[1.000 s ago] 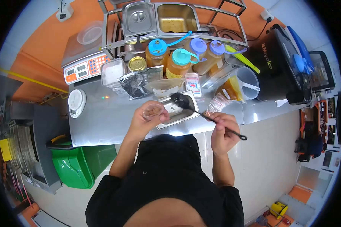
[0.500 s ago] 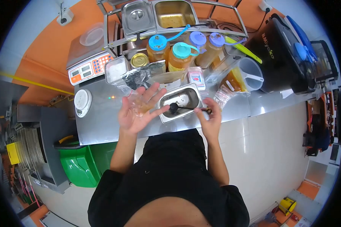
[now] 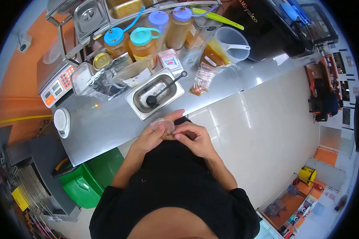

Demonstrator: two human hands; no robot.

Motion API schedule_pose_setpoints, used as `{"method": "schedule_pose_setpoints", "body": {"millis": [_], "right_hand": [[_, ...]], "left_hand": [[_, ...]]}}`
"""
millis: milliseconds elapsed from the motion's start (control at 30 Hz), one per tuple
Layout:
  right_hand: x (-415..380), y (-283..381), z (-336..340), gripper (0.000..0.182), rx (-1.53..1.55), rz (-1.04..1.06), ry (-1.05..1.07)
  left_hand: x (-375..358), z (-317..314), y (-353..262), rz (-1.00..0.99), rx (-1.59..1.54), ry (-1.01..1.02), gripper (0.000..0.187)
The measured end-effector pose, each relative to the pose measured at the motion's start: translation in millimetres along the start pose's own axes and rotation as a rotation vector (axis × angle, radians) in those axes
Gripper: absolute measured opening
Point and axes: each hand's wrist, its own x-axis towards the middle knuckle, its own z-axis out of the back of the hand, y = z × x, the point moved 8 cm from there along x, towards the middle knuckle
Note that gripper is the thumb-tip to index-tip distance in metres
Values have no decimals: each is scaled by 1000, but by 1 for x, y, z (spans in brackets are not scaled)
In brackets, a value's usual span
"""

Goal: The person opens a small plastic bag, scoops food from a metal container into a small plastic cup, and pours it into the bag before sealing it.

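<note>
Just off the counter's front edge, in front of my body, a small clear plastic bag [image 3: 163, 125] with a little brown content is between my hands. My left hand [image 3: 148, 139] grips it from the left, thumb across the plastic. My right hand [image 3: 197, 139] is closed, pinching the bag's right edge between thumb and fingertips. Beyond them stands a small rectangular steel pan [image 3: 134, 106] on the counter. A black measuring spoon [image 3: 152, 100] lies in it, bowl down, its handle resting over the far right rim.
Along the steel counter [image 3: 92, 133] stand a small white scale [image 3: 62, 122], a larger price scale [image 3: 56, 90], capped sauce bottles [image 3: 143, 48], a white-and-red pack [image 3: 170, 62], a zip bag [image 3: 204, 78] and a clear jug [image 3: 236, 44]. A green bin [image 3: 80, 186] is below left.
My right hand has let go of the black spoon and come to the plastic bag. My left hand, open before, now grips the bag nearer my body. The view has turned.
</note>
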Motion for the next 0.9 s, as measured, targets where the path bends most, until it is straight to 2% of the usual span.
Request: {"method": "schedule_pose_setpoints", "body": {"millis": [33, 100, 133, 167, 267, 300, 367, 433, 533, 633, 767, 833, 900], "right_hand": [[-2, -5, 5, 17, 5, -5, 2], [-2, -11, 29, 13, 11, -14, -202], [0, -9, 35, 13, 13, -14, -197], [2, -5, 41, 13, 27, -15, -206], [4, -7, 64, 12, 74, -15, -189], [3, -8, 71, 11, 39, -20, -142], [1, -6, 87, 11, 6, -19, -99], [-2, 8, 111, 6, -52, 40, -223], [-7, 16, 134, 4, -222, 160, -226], [-11, 19, 160, 4, -231, 231, -268], [-11, 16, 183, 7, -193, 171, -245], [-11, 37, 192, 11, -240, 266, -325], [-7, 38, 195, 14, -221, 219, -242]], "left_hand": [[2, -1, 2, 25, 85, -4, 61], [9, -6, 4, 78, 171, -96, 56], [14, -6, 7, 122, 262, -180, 51], [17, 2, 20, 72, 196, -243, 46], [39, -5, 23, 108, 348, -328, 40], [46, -11, 28, 110, 353, -330, 40], [61, -15, 34, 54, 244, -448, 27], [77, -24, 41, 1, 221, -476, 26], [91, -33, 48, -56, 200, -542, 26], [104, -36, 56, -52, 209, -557, 28], [123, -57, 57, -43, 200, -521, 33], [125, -61, 58, -41, 259, -559, 35], [124, -56, 60, -42, 321, -598, 36]]}}
